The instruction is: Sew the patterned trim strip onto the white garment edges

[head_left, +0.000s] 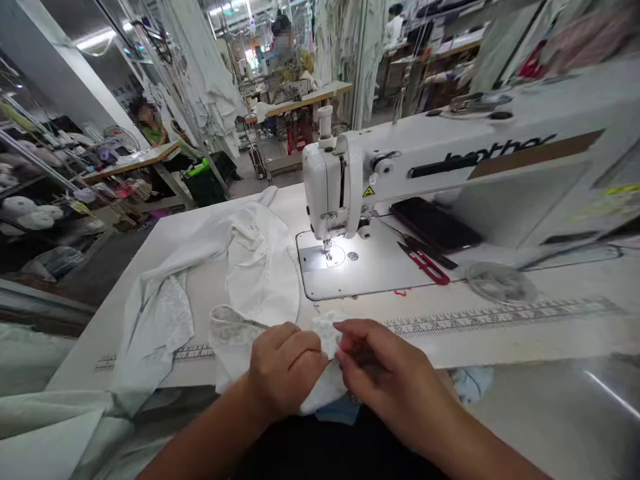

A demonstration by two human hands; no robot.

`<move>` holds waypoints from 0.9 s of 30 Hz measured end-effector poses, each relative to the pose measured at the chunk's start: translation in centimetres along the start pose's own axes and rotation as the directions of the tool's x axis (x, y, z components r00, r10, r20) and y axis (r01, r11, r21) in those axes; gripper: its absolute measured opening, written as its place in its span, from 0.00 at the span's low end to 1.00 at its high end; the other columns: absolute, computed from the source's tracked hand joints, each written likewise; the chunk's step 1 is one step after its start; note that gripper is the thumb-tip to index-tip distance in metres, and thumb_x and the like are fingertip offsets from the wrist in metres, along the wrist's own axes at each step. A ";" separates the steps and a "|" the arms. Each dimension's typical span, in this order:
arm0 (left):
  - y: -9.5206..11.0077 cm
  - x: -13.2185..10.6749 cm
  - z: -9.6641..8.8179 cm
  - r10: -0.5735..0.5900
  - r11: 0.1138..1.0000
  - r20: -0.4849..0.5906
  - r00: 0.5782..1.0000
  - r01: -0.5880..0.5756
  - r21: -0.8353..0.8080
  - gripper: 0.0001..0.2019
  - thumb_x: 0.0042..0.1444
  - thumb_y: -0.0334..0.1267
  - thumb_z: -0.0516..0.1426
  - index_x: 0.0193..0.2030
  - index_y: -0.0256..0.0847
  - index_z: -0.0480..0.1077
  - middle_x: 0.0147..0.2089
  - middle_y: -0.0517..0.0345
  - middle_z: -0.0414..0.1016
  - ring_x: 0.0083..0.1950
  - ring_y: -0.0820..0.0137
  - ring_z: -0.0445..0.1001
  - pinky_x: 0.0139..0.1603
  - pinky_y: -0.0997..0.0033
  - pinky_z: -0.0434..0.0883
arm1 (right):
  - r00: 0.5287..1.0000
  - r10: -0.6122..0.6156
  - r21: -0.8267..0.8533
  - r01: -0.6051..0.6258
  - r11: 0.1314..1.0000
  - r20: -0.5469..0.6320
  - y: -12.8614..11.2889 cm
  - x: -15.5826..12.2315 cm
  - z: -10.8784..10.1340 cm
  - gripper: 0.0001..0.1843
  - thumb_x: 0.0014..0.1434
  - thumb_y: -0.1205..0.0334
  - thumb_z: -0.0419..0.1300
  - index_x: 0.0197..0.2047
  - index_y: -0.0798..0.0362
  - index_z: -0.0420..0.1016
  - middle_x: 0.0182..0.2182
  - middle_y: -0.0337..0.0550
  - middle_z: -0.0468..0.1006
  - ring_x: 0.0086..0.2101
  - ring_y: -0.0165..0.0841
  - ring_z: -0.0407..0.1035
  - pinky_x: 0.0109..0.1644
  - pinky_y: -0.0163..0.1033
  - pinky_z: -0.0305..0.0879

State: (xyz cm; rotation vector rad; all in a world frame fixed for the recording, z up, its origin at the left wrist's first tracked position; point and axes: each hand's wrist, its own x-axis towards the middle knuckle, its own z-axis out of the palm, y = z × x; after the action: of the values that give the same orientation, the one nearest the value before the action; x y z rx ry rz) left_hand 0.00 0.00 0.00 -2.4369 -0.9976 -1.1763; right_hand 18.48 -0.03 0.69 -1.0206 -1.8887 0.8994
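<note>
My left hand (284, 365) and my right hand (384, 368) meet at the table's near edge, both closed on a small piece of white lace fabric (326, 333). The piece joins a larger white garment (240, 267) that spreads left across the table. A white sewing machine (450, 167) stands behind, its needle (327, 250) over the lit plate, well beyond my hands.
Red-handled thread snips (427, 261) and a dark phone (434, 223) lie on the machine bed. A measuring tape strip (500, 317) runs along the table front. A clear round disc (500, 283) lies to the right. Other workers and tables fill the room behind.
</note>
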 end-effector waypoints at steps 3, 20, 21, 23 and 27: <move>0.1 0.2 -0.1 -0.024 1.000 0.003 1.000 0.024 -0.001 0.09 0.54 0.24 0.57 0.26 0.40 0.65 0.27 0.60 0.73 0.27 0.71 0.63 0.27 0.71 0.62 | 1.000 -0.004 -0.013 0.004 1.000 -0.003 0.0 0.3 -0.1 0.16 0.60 0.69 0.53 0.50 0.44 0.64 0.34 0.33 0.75 0.32 0.25 0.74 0.34 0.29 0.73; 0.3 0.2 -0.2 -0.046 0.998 0.020 0.999 0.047 -0.042 0.09 0.55 0.24 0.57 0.27 0.40 0.65 0.28 0.60 0.73 0.28 0.72 0.65 0.27 0.73 0.64 | 0.998 0.059 0.046 -0.058 0.997 -0.011 0.5 0.5 -0.4 0.14 0.61 0.69 0.55 0.49 0.44 0.64 0.32 0.32 0.75 0.31 0.25 0.73 0.34 0.28 0.71; 0.3 0.2 -0.2 -0.055 0.997 0.018 0.998 0.056 -0.044 0.09 0.55 0.24 0.57 0.27 0.40 0.65 0.28 0.60 0.73 0.28 0.73 0.65 0.27 0.73 0.65 | 0.999 0.053 0.047 -0.053 0.998 0.003 0.6 0.5 -0.5 0.12 0.62 0.68 0.54 0.48 0.44 0.64 0.32 0.32 0.75 0.31 0.25 0.73 0.35 0.29 0.71; 0.3 0.2 -0.3 -0.068 0.997 0.016 0.998 0.069 -0.046 0.10 0.54 0.25 0.58 0.26 0.40 0.64 0.27 0.61 0.73 0.28 0.73 0.65 0.27 0.74 0.65 | 0.998 0.016 0.050 -0.018 0.999 0.056 0.7 0.4 -0.8 0.09 0.64 0.66 0.54 0.47 0.45 0.65 0.34 0.34 0.74 0.32 0.25 0.72 0.36 0.30 0.71; 0.4 0.3 -0.2 -0.056 0.998 0.023 0.998 0.057 -0.031 0.10 0.54 0.23 0.58 0.26 0.40 0.64 0.27 0.60 0.73 0.28 0.72 0.65 0.26 0.73 0.64 | 0.986 -0.126 -0.021 0.129 0.991 0.106 0.7 0.2 -0.9 0.06 0.64 0.67 0.56 0.44 0.47 0.68 0.38 0.38 0.72 0.36 0.28 0.70 0.38 0.33 0.69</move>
State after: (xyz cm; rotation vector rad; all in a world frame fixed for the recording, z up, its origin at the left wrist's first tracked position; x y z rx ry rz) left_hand 0.26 -0.20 0.40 -2.4662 -1.0682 -1.1951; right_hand 19.41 0.62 0.53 -0.8726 -2.0348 0.8691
